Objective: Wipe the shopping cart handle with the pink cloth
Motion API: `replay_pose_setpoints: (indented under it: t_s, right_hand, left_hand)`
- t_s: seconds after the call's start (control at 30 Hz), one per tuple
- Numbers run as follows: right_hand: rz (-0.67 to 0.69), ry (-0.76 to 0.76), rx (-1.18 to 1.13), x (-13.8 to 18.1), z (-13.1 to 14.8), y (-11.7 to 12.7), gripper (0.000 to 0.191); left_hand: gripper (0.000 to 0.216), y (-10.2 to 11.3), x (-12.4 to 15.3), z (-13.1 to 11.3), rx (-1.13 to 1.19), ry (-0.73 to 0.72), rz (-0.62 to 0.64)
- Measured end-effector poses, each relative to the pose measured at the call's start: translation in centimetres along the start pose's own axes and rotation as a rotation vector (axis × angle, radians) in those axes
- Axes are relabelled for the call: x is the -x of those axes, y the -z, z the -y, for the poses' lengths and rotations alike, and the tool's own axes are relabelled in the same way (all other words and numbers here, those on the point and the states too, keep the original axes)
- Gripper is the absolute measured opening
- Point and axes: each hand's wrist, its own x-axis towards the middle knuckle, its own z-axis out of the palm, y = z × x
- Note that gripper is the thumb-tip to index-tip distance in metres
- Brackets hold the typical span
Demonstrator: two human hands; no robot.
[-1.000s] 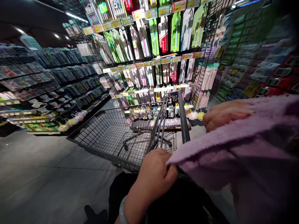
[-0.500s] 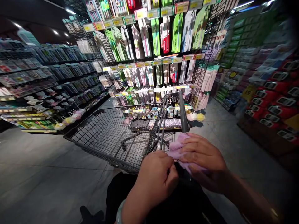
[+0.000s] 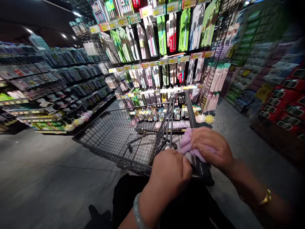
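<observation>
A black wire shopping cart (image 3: pixel 111 136) stands in front of me, turned so its basket lies to the left. My right hand (image 3: pixel 212 146) is closed around a light purple cloth (image 3: pixel 187 141), pressing it against the cart's dark handle bar (image 3: pixel 192 111). The bar's near end shows below that hand. Closed in a fist, my left hand (image 3: pixel 170 167) is at the cart's near rear edge, left of the cloth. It appears to grip the frame there, though its fingertips are hidden.
A rack of packaged toothbrushes (image 3: pixel 162 35) rises beyond the cart. Shelves of goods (image 3: pixel 78 70) line the left aisle, and stacked red packages (image 3: pixel 281 105) stand at the right. Grey floor (image 3: pixel 54 159) surrounds the cart; the basket shows only its wire mesh.
My right hand has slid the cloth forward along the handle bar, uncovering the bar's near end. My left hand stays closed at the cart's edge. The view has shifted slightly.
</observation>
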Motion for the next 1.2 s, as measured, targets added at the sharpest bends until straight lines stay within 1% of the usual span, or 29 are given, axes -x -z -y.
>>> replay_pose_setpoints:
  t_s: [0.07,0.1,0.13,0.23,0.3,0.33,0.4,0.5,0.57,0.67,0.73,0.8,0.9,1.0,1.1,1.17,1.2]
  right_hand:
    - [-0.022,-0.062,0.036,-0.6,-1.4,0.6,0.016]
    - [-0.015,-0.093,0.041,-1.0,-1.7,1.0,0.018]
    - [0.021,-0.118,0.028,-1.4,-1.5,1.5,0.021]
    - [0.255,-0.138,-0.017,-2.0,0.5,2.9,0.029]
    - [0.364,-0.125,0.047,-1.9,2.1,3.3,0.027]
    - [0.376,-0.119,0.098,-1.8,2.6,3.3,0.025]
    - [0.342,-0.114,0.179,-1.3,2.6,3.2,0.021]
    - [0.287,-0.124,0.269,-0.6,1.4,3.0,0.016]
    - [0.275,-0.157,0.354,-0.2,0.5,3.2,0.016]
    - [0.271,-0.203,0.446,0.2,-0.1,4.2,0.017]
    - [0.265,-0.213,0.461,0.4,-0.3,4.9,0.017]
    - [0.239,-0.211,0.462,0.6,-0.7,5.5,0.018]
    - [0.169,-0.207,0.465,1.1,-1.8,6.1,0.018]
    - [0.097,-0.218,0.501,1.5,-3.3,6.6,0.018]
    - [0.008,-0.249,0.609,1.4,-4.5,6.8,0.019]
    - [-0.056,-0.278,0.745,1.1,-4.7,6.6,0.02]
    - [-0.071,-0.285,0.821,0.8,-4.6,6.3,0.021]
  left_hand:
    - [0.037,-0.4,-1.2,-0.2,-0.029,0.018,-0.011]
    - [0.037,-0.6,-1.8,-0.3,-0.039,0.03,-0.018]
    - [0.038,-0.7,-2.4,-0.4,-0.046,0.042,-0.024]
    - [0.04,-1.0,-3.7,-0.5,-0.052,0.071,-0.025]
    - [0.041,-1.2,-4.2,-0.6,-0.052,0.092,-0.015]
    - [0.041,-1.2,-4.3,-0.7,-0.051,0.108,-0.013]
    - [0.042,-1.5,-4.7,-1.0,-0.041,0.142,-0.019]
    - [0.039,-2.1,-5.6,-1.6,0.027,0.165,-0.057]
    - [0.033,-2.6,-6.4,-1.7,0.138,0.142,-0.125]
    - [0.028,-3.0,-7.1,-0.6,0.327,0.072,-0.272]
    - [0.027,-2.8,-7.1,1.0,0.324,0.042,-0.31]
    - [0.031,-2.2,-6.7,3.2,0.18,0.042,-0.264]
    - [0.05,-1.3,-5.7,6.7,-0.072,0.077,-0.132]
    - [0.063,-1.5,-4.9,9.6,-0.232,0.061,0.001]
    - [0.067,-2.9,-4.7,11.0,-0.289,0.013,0.156]
    - [0.07,-3.9,-5.0,11.2,-0.292,0.021,0.227]
    - [0.072,-4.4,-5.2,11.2,-0.29,0.034,0.243]
